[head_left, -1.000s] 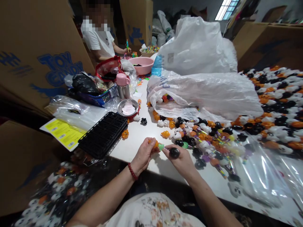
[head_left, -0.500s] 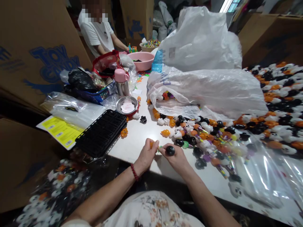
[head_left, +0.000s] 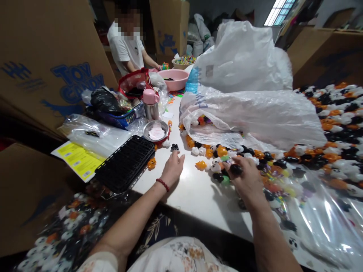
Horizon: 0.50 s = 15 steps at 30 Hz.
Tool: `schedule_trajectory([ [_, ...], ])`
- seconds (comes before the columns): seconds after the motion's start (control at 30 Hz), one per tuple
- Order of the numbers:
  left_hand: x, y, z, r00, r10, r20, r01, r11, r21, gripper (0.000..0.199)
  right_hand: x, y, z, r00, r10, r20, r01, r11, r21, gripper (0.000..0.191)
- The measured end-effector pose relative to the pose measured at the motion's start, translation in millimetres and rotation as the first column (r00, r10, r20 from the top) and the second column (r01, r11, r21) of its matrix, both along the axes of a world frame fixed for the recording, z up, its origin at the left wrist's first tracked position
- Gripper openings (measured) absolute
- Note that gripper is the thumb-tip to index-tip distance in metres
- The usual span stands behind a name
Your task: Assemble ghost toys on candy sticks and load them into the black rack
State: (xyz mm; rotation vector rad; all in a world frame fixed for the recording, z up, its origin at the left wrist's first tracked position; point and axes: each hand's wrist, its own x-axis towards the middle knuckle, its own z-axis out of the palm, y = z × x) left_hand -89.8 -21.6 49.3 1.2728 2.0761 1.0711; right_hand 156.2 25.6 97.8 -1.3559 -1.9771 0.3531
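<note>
My left hand (head_left: 172, 168) reaches over the white table with its fingers stretched and its thumb apart. Just beyond its fingertips lies a small black figure piece (head_left: 174, 146); whether they touch I cannot tell. My right hand (head_left: 248, 179) is closed around a toy with a round black head (head_left: 236, 169), the rest of which is hidden by the fingers. It hovers at the near edge of a pile of orange, white, black and green toy heads (head_left: 222, 151). A lone orange piece (head_left: 201, 165) lies between the hands.
On the left are stacked black plastic racks (head_left: 124, 164), a metal bowl of paper slips (head_left: 155, 131) and a pink-lidded flask (head_left: 151, 104). A large plastic bag (head_left: 255, 113) lies behind the pile. Across the table, a person in white (head_left: 126, 49) works near a pink basin (head_left: 177, 79).
My hands, together at the table's front before, have parted. The left has moved forward to the black figure piece; the right has moved right to the pile, carrying the black-headed toy.
</note>
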Motion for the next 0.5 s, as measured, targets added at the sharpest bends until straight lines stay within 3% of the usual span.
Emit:
schedule_trajectory([
  [0.07, -13.8, 16.4, -0.1, 0.961, 0.009, -0.278, -0.01, 1.0, -0.001, 0.034, 13.1, 10.6, -1.1, 0.986, -0.135, 0.097, 0.125, 0.987, 0.106, 0.054],
  [0.13, -22.3, 29.2, -1.8, 0.908, 0.0, -0.419, -0.024, 0.998, -0.052, 0.041, 13.5, 10.7, -5.1, 0.986, -0.137, 0.099, 0.126, 0.987, 0.103, 0.052],
  [0.27, -24.4, 40.3, -9.4, 0.86, -0.079, -0.504, 0.015, 0.991, -0.131, 0.029, -18.6, -14.9, -16.8, 0.987, 0.139, -0.08, -0.146, 0.985, -0.088, 0.037],
  [0.4, -21.5, 38.0, -16.6, 0.839, -0.147, -0.523, 0.137, 0.989, -0.058, 0.02, -55.3, -38.1, -31.8, 0.908, 0.244, -0.341, -0.371, 0.846, -0.383, 0.038],
  [0.43, -21.7, 36.1, -17.5, 0.84, -0.161, -0.519, 0.16, 0.986, -0.046, 0.017, -60.3, -39.7, -35.7, 0.884, 0.247, -0.397, -0.414, 0.808, -0.42, 0.037],
  [0.5, -23.5, 30.6, -18.1, 0.842, -0.192, -0.505, 0.198, 0.979, -0.042, 0.016, -64.4, -38.3, -42.7, 0.849, 0.245, -0.468, -0.456, 0.786, -0.416, 0.034],
])
